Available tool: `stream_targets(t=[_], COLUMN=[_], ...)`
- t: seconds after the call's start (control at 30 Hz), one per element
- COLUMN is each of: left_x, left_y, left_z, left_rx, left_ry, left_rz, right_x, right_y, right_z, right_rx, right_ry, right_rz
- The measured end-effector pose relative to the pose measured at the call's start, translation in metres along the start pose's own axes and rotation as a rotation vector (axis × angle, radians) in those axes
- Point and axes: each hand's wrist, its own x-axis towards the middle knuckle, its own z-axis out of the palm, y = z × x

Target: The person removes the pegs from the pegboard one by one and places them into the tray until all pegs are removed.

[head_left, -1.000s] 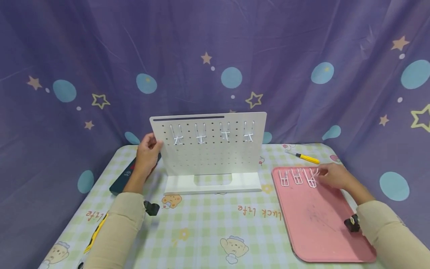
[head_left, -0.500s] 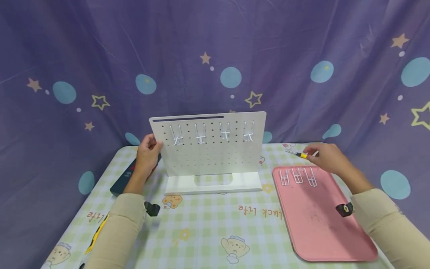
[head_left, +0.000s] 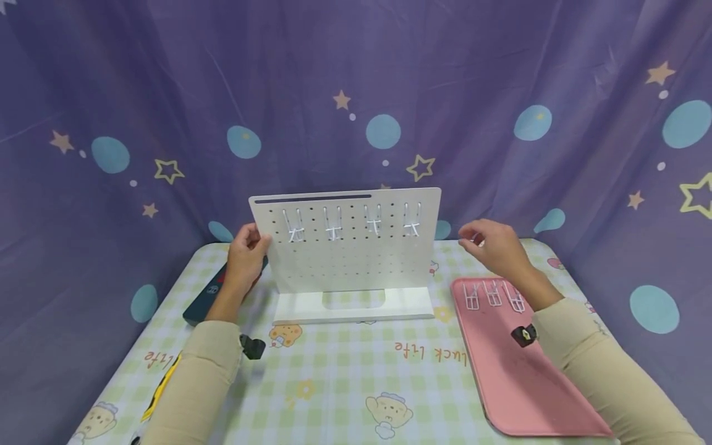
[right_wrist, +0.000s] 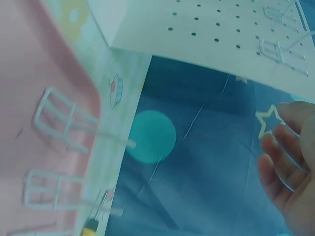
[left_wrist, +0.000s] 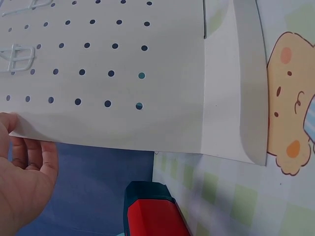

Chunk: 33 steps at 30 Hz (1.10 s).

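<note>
A white pegboard (head_left: 339,259) stands on its base, with several white wire hooks (head_left: 332,224) along its upper rows. My left hand (head_left: 243,259) grips its left edge; in the left wrist view the thumb lies on the front face and the other fingers are behind. To the right of the board hovers my right hand (head_left: 495,246), fingers loosely bent with nothing visible between them, apart from the board. Below it, three more white wire hooks (head_left: 492,293) lie at the far end of a pink tray (head_left: 534,383).
A dark green object (head_left: 203,303) with a red part lies behind my left forearm. A yellow-and-black item (head_left: 161,388) is partly hidden by the left sleeve. The yellow-handled screwdriver (right_wrist: 90,227) lies beyond the tray. A purple curtain (head_left: 311,80) hangs behind the table.
My right hand has lifted from beside the tray's hooks, passed over the screwdriver and moved left toward the pegboard. The left hand keeps its hold. Three hooks still lie on the tray.
</note>
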Motion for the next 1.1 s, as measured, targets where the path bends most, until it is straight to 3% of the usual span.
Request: stream_targets(t=[0.2, 0.67, 1.1], left_x=[0.000, 0.000, 0.000], left_y=[0.001, -0.001, -0.001], left_z=[-0.001, 0.001, 0.001], left_rx=[0.015, -0.010, -0.021], left_ry=[0.002, 0.016, 0.005], left_rz=[-0.018, -0.003, 0.003], right_x=[0.013, 0.034, 0.043], right_y=[-0.012, -0.044, -0.056], right_z=[0.015, 0.042, 0.057], right_rx=[0.049, 0.094, 0.039], right_ry=[0.100, 0.192, 0.209], right_rz=[-0.046, -0.138, -0.066])
